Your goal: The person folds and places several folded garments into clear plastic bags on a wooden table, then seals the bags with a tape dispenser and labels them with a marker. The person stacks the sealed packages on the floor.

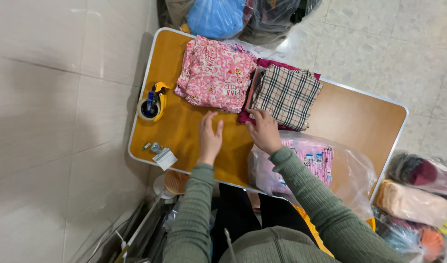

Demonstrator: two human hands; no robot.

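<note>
A person in green sleeves leans over an orange counter (194, 129) with a white rim, in the middle of the frame. The left hand (210, 136) lies flat on the bare counter with its fingers spread. Its grip is released and it holds nothing. The right hand (264, 131) sits just right of it. Its fingers touch the near edge of a dark pink cloth (245, 117) at the bottom of a pile. I cannot tell if that grip has pinched the cloth or only rests on it.

On top of that pile is a folded checked cloth (287, 95) in tan and black. Just beside it, to the left, is a folded pink spotted garment (214, 73). Under the right forearm, at the lower right, lies a clear plastic bag (350, 173) with pink clothes inside.

It looks like the step in hand is taking hold of the pile of folded clothes. The next move would need a firm hold on the bottom cloth, so the checked one on top does not slide off, and the free left hand could help from the other side.

At the left edge of the counter are a yellow tape holder (153, 103) and a small white tag (165, 158). More bags of clothes (413, 199) sit on the floor at the right.
</note>
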